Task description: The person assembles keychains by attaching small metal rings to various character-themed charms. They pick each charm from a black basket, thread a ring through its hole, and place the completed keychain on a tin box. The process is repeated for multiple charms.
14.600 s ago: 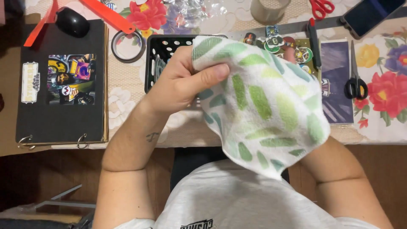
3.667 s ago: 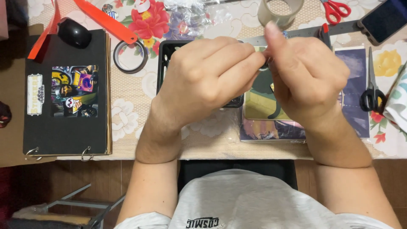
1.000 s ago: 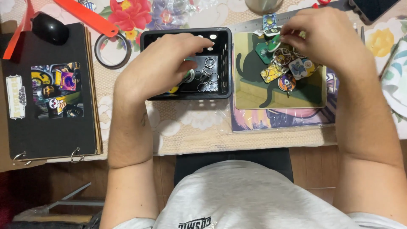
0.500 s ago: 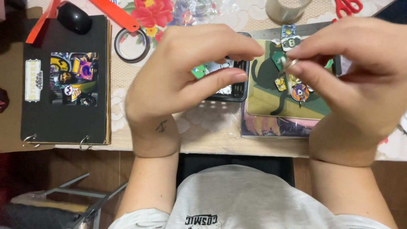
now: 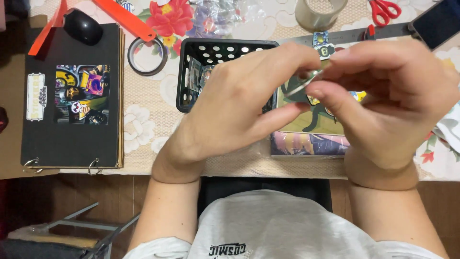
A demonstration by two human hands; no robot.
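Observation:
Both hands are raised close together above the table. My right hand (image 5: 388, 96) pinches a small thin silvery disc (image 5: 310, 80), seen edge-on, between thumb and forefinger. The fingertips of my left hand (image 5: 239, 105) meet the disc from the left. Beneath them a black perforated basket (image 5: 211, 50) holds small items. To its right a green card with a black cat shape (image 5: 311, 122) carries several small badges, mostly hidden by my hands.
A black ring-bound album with stickers (image 5: 72, 96) lies at the left, a black mouse (image 5: 82, 26) and an orange strip (image 5: 122, 17) above it. A tape ring (image 5: 147, 55), clear tape roll (image 5: 320, 12), metal ruler (image 5: 354, 33), red scissors (image 5: 383, 9) and phone (image 5: 438, 21) line the back.
Both hands came up from the basket and the card and closed together. The small disc now sits between the fingertips, turned edge-on.

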